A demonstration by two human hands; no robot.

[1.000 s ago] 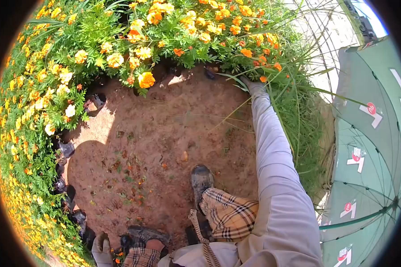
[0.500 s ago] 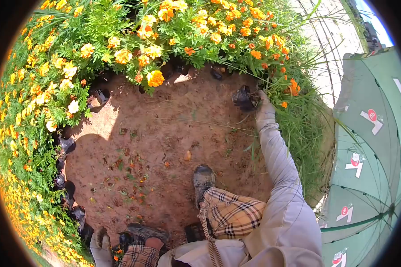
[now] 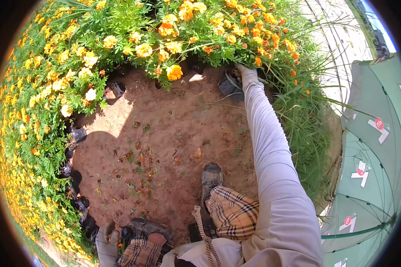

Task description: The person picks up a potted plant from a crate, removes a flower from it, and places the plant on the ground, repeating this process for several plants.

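My right hand [image 3: 246, 70], in a pale glove, reaches to the far edge of the bare soil. Its fingers are closed at the top of a black plastic plant bag [image 3: 230, 87], partly hidden by leaves and the hand itself. The bag stands on the soil under flowering marigolds [image 3: 174, 72]. My left hand [image 3: 106, 239], also gloved, hangs low beside my left knee, near the dark bags of the left row. Its fingers are slightly bent and apart, with nothing visible in them.
Marigolds in black bags [image 3: 79, 134] curve along the left and far sides. Long grass [image 3: 305, 133] borders the right, beside a green umbrella [image 3: 365, 147]. Fallen petals lie on the reddish soil [image 3: 165, 124]. My boot [image 3: 211, 178] rests on it.
My right hand has moved left and farther out with the black plant bag, which now stands more upright near the flower row. The whole view has shifted slightly; my left hand stays low.
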